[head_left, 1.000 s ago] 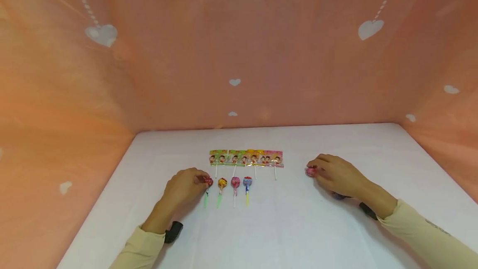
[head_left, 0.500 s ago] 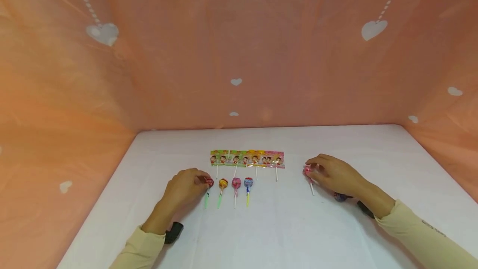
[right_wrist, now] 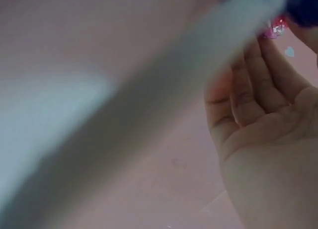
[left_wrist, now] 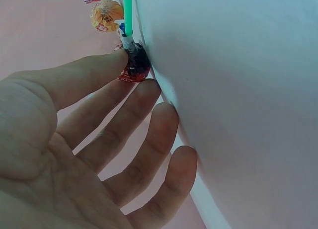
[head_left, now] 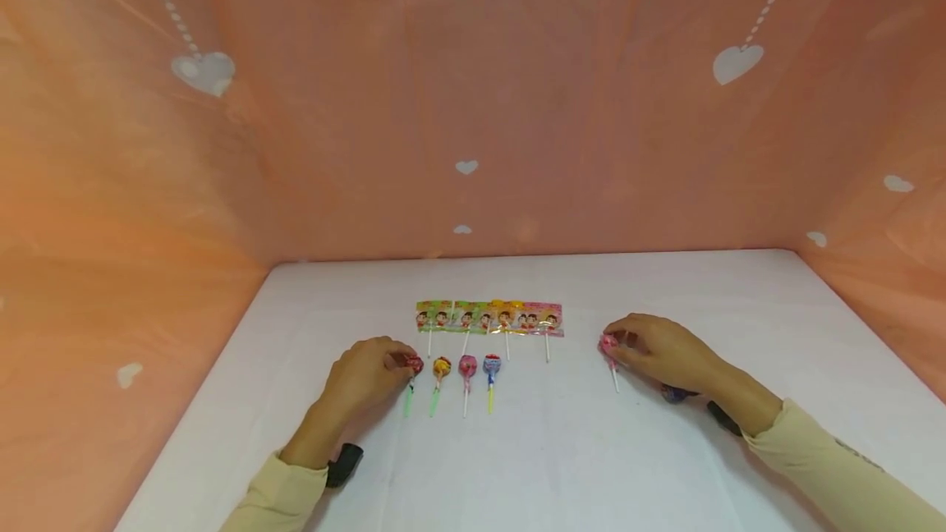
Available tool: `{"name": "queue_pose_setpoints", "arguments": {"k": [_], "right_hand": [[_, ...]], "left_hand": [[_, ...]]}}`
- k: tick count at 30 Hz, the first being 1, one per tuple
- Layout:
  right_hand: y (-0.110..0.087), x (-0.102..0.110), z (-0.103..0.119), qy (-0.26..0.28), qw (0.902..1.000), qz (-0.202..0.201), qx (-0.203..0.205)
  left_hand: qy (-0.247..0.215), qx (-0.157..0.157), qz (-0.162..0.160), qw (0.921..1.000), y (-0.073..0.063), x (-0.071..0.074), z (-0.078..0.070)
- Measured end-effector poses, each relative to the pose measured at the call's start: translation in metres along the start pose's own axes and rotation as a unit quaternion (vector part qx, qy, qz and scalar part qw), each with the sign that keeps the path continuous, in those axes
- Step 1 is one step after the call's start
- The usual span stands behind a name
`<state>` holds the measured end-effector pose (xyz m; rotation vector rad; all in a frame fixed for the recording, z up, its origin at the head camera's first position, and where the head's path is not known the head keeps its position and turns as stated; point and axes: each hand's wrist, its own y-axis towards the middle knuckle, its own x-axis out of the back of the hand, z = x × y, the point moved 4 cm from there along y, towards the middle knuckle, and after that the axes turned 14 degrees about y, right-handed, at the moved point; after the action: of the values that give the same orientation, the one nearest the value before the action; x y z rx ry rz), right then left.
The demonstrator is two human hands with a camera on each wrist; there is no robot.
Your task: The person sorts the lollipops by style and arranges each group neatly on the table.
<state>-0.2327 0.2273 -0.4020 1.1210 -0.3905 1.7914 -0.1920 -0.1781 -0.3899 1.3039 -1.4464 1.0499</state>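
In the head view my left hand (head_left: 373,376) pinches the wrapped head of a dark red lollipop (head_left: 416,363) with a green stick, at the left end of a short row. In the left wrist view, thumb and forefinger are at the lollipop's head (left_wrist: 135,65), other fingers spread. Beside it lie a yellow lollipop (head_left: 442,366), a pink lollipop (head_left: 468,365) and a blue lollipop (head_left: 492,364). To the right my right hand (head_left: 665,351) pinches a pink lollipop (head_left: 608,345) by its head, white stick towards me. A dark blue wrapped lollipop (head_left: 674,393) shows under that hand.
Behind the row, several flat lollipops in green, orange and pink packets (head_left: 488,318) lie side by side, sticks towards me. White cloth covers the table (head_left: 562,466); an orange curtain (head_left: 473,105) with hearts encloses it. A blurred pale stick (right_wrist: 149,105) crosses the right wrist view.
The right-hand pink lollipop has turned so that its white stick, hidden a second ago, now shows pointing towards me. My left hand has stayed at the dark red lollipop.
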Motion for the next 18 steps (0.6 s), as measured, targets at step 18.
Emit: {"name": "queue_pose_setpoints", "arguments": {"k": [18], "right_hand": [[-0.0012, 0.0069, 0.0031, 0.079, 0.9954, -0.019, -0.051]], "left_hand": [[-0.005, 0.003, 0.003, 1.0000, 0.0001, 0.0016, -0.0009]]}}
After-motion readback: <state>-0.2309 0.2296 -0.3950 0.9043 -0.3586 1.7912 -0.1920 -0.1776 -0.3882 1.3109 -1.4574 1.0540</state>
